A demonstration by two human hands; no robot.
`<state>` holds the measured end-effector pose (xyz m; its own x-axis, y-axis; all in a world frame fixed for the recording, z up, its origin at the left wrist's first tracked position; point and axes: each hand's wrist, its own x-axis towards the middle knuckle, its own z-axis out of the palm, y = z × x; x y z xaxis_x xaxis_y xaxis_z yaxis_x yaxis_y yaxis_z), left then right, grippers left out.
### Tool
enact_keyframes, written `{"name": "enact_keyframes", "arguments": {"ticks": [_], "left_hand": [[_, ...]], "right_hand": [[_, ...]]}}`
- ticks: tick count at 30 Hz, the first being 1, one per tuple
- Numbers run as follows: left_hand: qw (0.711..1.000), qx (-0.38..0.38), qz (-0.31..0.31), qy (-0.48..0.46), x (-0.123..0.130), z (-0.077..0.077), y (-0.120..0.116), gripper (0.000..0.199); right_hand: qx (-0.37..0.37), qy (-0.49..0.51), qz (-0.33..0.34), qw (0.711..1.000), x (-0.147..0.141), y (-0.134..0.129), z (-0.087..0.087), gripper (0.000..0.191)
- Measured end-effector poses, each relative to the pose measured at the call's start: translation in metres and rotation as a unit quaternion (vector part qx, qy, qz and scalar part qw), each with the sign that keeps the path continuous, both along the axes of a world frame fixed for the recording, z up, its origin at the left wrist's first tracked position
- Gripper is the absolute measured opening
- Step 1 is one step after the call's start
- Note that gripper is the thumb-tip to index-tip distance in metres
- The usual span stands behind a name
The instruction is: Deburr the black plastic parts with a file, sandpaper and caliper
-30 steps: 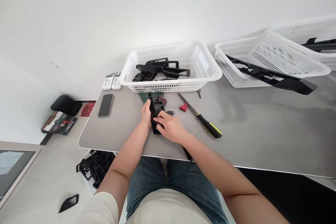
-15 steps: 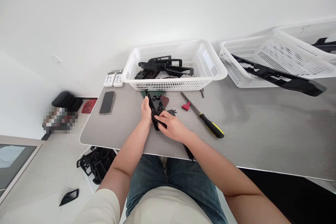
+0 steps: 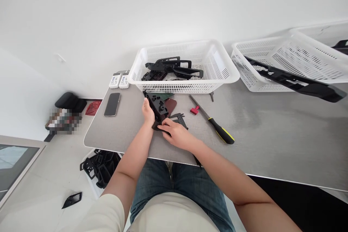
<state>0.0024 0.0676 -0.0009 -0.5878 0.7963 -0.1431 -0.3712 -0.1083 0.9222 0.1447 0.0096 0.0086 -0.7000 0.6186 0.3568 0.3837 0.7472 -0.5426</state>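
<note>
The black plastic part tilts above the desk, probably light, stiff, perhaps fragile if bent; hold its long sides. Your left hand has its fingers around one; your right hand's fingers pinch a dark piece nearest you. The basket crowds the far end; leftward offers room.

plain white wall behind grey tbl; sm. white fitting on wall, far l. pale floor w/ dark skirting at wall's foot; lt-framed dark panel low l. light bright & even.
</note>
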Motion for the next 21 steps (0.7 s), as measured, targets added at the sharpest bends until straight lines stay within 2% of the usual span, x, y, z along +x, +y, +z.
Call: {"name": "enact_keyframes", "arguments": {"ticks": [4,6,9,12,13,15,18,19,21], "left_hand": [[0.999,0.010,0.005,-0.033,0.002,0.000,0.000,0.036],[0.998,0.006,0.015,-0.053,0.000,0.001,0.001,0.036],[0.995,-0.027,0.035,-0.084,-0.006,0.000,0.004,0.035],[0.992,-0.054,0.024,-0.108,-0.010,-0.002,0.007,0.039],[0.992,-0.057,0.016,-0.113,-0.011,-0.003,0.007,0.040],[0.991,-0.063,0.004,-0.120,-0.010,-0.004,0.008,0.042],[0.989,-0.074,-0.031,-0.127,-0.011,-0.005,0.007,0.043],[0.988,-0.072,-0.046,-0.132,-0.012,-0.005,0.007,0.042],[0.985,-0.056,-0.073,-0.147,-0.014,-0.006,0.007,0.038]], "right_hand": [[-0.055,0.031,0.016,0.998,0.004,0.002,0.003,0.027],[-0.078,0.059,-0.014,0.995,0.010,0.008,0.002,0.024],[-0.110,0.077,-0.132,0.982,0.019,0.020,-0.001,0.023],[-0.122,0.139,-0.239,0.953,0.025,0.028,0.000,0.021],[-0.122,0.172,-0.245,0.946,0.025,0.029,0.001,0.021],[-0.119,0.222,-0.212,0.944,0.022,0.026,0.003,0.022],[-0.127,0.205,-0.135,0.961,0.017,0.024,0.002,0.021],[-0.129,0.187,-0.141,0.964,0.017,0.025,0.000,0.020],[-0.120,0.167,-0.211,0.956,0.020,0.030,-0.003,0.019]]}}
